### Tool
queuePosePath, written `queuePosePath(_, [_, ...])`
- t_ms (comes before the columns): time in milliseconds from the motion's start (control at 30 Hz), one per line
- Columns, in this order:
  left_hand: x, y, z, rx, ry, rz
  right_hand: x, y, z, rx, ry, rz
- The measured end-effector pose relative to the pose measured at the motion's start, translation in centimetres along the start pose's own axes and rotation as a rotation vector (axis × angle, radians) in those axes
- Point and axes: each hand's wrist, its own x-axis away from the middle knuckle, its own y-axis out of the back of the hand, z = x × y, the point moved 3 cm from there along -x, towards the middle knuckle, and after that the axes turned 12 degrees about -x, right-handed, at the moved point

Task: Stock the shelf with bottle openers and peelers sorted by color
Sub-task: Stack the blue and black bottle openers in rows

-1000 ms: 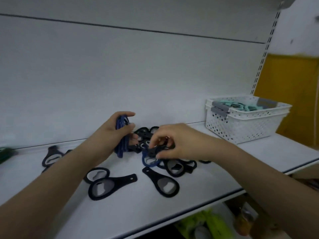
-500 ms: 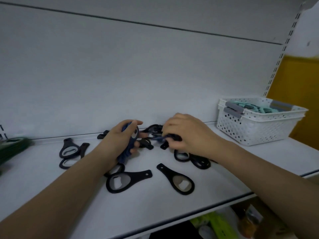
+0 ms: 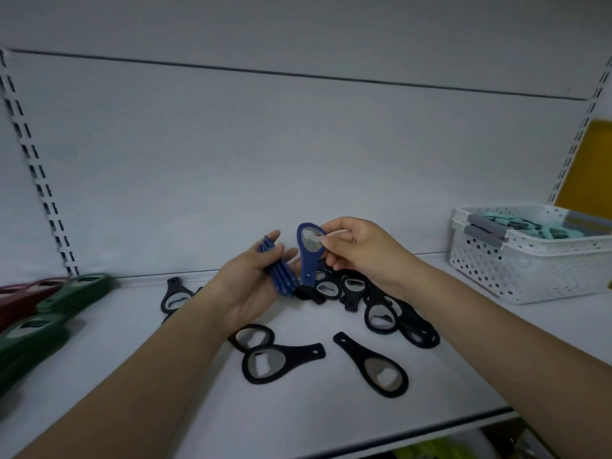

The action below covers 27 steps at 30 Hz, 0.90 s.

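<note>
The right hand point(image 3: 359, 250) pinches 1 blue bottle opener point(image 3: 309, 251) by its round head, handle hanging down, just beside the left hand point(image 3: 256, 281). That hand has its fingers curled round a bundle of blue openers point(image 3: 280, 274), held on edge above the middle of the shelf point(image 3: 198, 409), toward its back edge. Thumb and fingertips of the left hand look partly spread, as if making room for the next piece.

The likeliest slip is at the handover. The bundle is a loose fan of flat pieces held only by side pressure, so if the left hand loosens too far to take the single opener, 1 or more could slide out and drop into the black openers point(image 3: 374, 303) heaped directly below, undoing the sort. The single opener is gripped at the head only, so its free handle could swing and catch the bundle's edge rather than slotting flat against it.

A few more black openers lie apart nearer the front edge; a dropped piece could skid off there onto the level below. At the left end, green openers point(image 3: 66, 293) and red openers point(image 3: 23, 294) lie in stacked rows, and the blue group would need its own space, not overlapping them. A white basket point(image 3: 530, 276) holding teal items sits at the right end.
</note>
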Motion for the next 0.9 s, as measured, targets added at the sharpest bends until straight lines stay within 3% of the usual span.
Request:
queuePosePath(233, [-0.1,0.4,0.1,-0.157,0.028,0.035,-1.2,-2.6,-0.5,0.177,0.051,-0.076])
queuePosePath(367, [0.1,0.7,-0.4,-0.147,0.042,-0.002,-1.7,-4.0,-0.7,0.579,0.246,-0.047])
queuePosePath(600, [0.3,3.2,-3.0,-0.565,-0.122,-0.169,-2.7,-4.6,-0.9,0.401,0.234,-0.047])
queuePosePath(767, [0.6,5.3,-4.4,-0.99,-0.282,-0.265,-4.0,-7.5,-1.3,0.475,0.162,0.124])
queuePosePath(900, [1.0,6.1,-5.6,-1.168,-0.362,-0.369,-4.4,-9.7,-0.7,0.575,0.253,0.069])
